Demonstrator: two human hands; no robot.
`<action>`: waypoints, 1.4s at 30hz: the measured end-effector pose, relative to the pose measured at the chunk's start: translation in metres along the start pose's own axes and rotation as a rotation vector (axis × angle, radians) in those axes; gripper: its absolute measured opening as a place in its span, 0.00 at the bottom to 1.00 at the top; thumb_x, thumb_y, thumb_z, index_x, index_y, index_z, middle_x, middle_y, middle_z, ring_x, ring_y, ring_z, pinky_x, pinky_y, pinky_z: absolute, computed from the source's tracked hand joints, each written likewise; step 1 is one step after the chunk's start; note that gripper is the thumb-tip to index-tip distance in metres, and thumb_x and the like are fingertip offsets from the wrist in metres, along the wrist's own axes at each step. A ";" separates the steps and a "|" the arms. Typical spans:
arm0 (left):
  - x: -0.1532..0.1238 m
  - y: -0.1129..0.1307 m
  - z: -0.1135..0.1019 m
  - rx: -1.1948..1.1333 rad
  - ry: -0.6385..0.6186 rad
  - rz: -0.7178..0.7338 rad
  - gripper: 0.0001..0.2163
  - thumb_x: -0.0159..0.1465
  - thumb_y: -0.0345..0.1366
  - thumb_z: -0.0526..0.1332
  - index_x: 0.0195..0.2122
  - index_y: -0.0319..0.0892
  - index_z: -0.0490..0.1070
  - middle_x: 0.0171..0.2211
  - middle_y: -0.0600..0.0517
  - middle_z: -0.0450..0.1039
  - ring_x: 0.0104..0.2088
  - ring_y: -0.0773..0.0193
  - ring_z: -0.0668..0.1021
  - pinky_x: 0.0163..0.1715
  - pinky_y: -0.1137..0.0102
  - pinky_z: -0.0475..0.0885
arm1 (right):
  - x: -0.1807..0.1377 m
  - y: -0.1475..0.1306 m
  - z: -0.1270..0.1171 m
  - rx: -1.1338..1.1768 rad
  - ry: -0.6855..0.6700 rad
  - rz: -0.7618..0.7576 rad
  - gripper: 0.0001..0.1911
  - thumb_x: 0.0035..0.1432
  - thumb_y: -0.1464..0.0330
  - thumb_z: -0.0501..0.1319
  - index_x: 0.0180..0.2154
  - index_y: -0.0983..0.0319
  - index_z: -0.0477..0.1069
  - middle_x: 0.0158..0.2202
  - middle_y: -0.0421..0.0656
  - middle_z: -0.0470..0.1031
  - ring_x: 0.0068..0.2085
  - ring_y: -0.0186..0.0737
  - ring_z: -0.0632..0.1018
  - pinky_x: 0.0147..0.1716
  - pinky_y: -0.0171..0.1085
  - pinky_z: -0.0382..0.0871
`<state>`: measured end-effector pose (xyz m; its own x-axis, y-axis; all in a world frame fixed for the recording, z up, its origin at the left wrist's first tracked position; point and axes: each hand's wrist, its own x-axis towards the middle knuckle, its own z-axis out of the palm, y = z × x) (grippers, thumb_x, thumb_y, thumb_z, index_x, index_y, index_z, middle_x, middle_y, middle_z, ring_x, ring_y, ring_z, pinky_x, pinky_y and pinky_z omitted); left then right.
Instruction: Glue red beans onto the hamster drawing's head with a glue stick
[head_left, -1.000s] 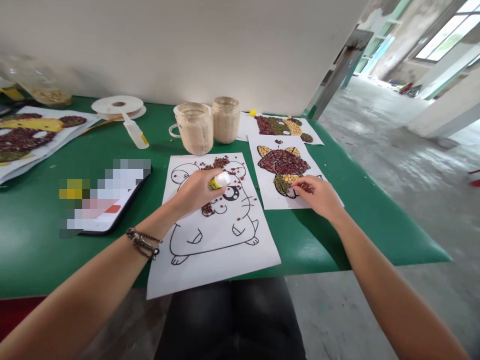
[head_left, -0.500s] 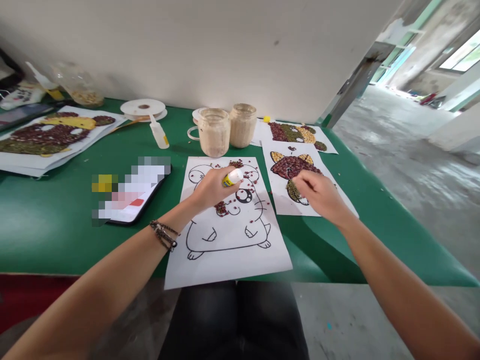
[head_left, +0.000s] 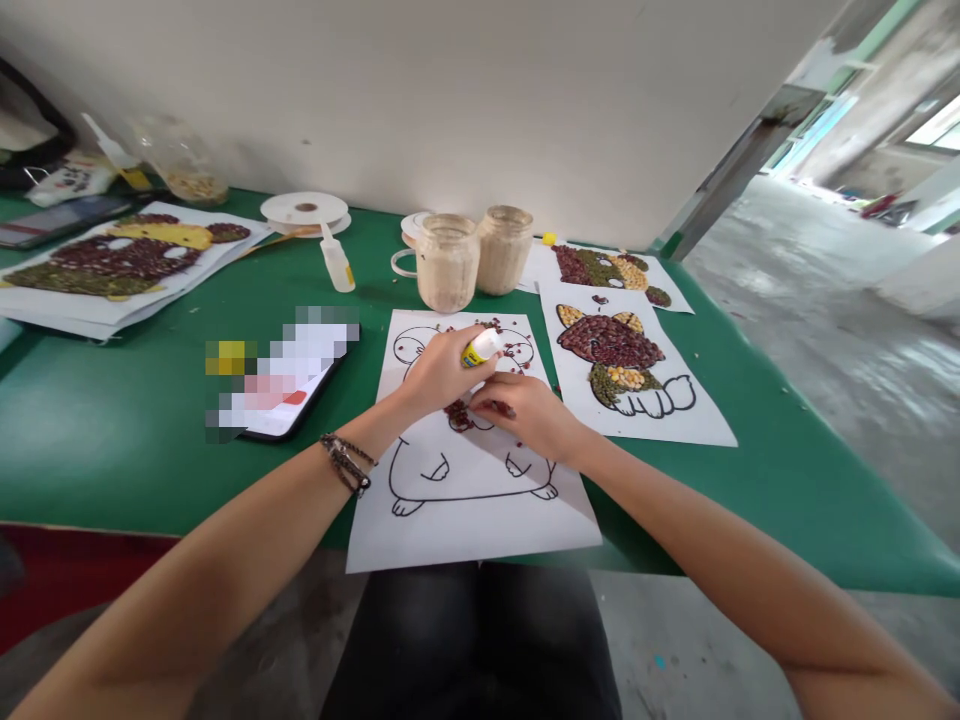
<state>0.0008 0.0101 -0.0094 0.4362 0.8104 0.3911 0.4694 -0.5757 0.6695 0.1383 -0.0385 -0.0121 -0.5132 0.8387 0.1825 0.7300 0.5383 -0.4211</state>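
A white sheet with a black outline of a cartoon animal (head_left: 480, 500) lies on the green table in front of me, with red beans (head_left: 459, 415) stuck around the face. My left hand (head_left: 439, 372) is closed round a small white and yellow glue bottle (head_left: 482, 348) above the drawing's head. My right hand (head_left: 525, 412) rests on the drawing beside it, fingers pinched together over the beans; what they hold is too small to make out.
A finished bean picture (head_left: 611, 345) lies to the right, another (head_left: 604, 268) behind it. Two jars (head_left: 448, 263) stand at the back. A phone (head_left: 289, 375) lies left of the drawing, a glue bottle (head_left: 336, 262), a tape roll (head_left: 304, 210) and more bean pictures (head_left: 120, 260) farther left.
My right hand has left the finished bean picture on the right and moved left onto the outline drawing, next to my left hand. The view has shifted left.
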 end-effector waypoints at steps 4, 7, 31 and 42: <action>0.000 0.001 0.001 -0.012 -0.004 0.026 0.05 0.53 0.34 0.54 0.23 0.40 0.63 0.19 0.56 0.65 0.21 0.71 0.66 0.21 0.75 0.60 | 0.003 -0.001 0.002 -0.029 0.006 0.037 0.07 0.52 0.70 0.57 0.31 0.62 0.73 0.35 0.43 0.75 0.35 0.38 0.74 0.33 0.36 0.66; 0.000 0.001 0.001 -0.007 0.001 0.026 0.05 0.53 0.34 0.55 0.21 0.40 0.61 0.18 0.56 0.63 0.20 0.72 0.64 0.20 0.75 0.59 | 0.006 -0.003 0.005 -0.037 -0.009 0.044 0.07 0.51 0.71 0.57 0.32 0.61 0.74 0.35 0.43 0.75 0.35 0.38 0.74 0.33 0.35 0.66; -0.002 0.003 0.000 -0.241 -0.181 -0.008 0.08 0.55 0.39 0.56 0.33 0.40 0.65 0.21 0.56 0.63 0.18 0.74 0.63 0.16 0.77 0.59 | -0.005 0.010 -0.015 0.557 0.350 0.259 0.04 0.47 0.69 0.57 0.25 0.62 0.63 0.23 0.36 0.66 0.23 0.27 0.66 0.22 0.30 0.59; -0.001 0.000 0.002 -0.308 -0.168 -0.027 0.09 0.53 0.37 0.58 0.33 0.41 0.63 0.25 0.56 0.65 0.21 0.73 0.66 0.20 0.76 0.63 | 0.001 0.012 -0.010 0.791 0.417 0.365 0.04 0.48 0.69 0.57 0.24 0.62 0.64 0.25 0.37 0.67 0.25 0.27 0.66 0.26 0.32 0.60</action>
<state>0.0022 0.0085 -0.0112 0.5591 0.7811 0.2779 0.2400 -0.4734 0.8475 0.1507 -0.0300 -0.0082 -0.0019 0.9873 0.1589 0.2188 0.1554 -0.9633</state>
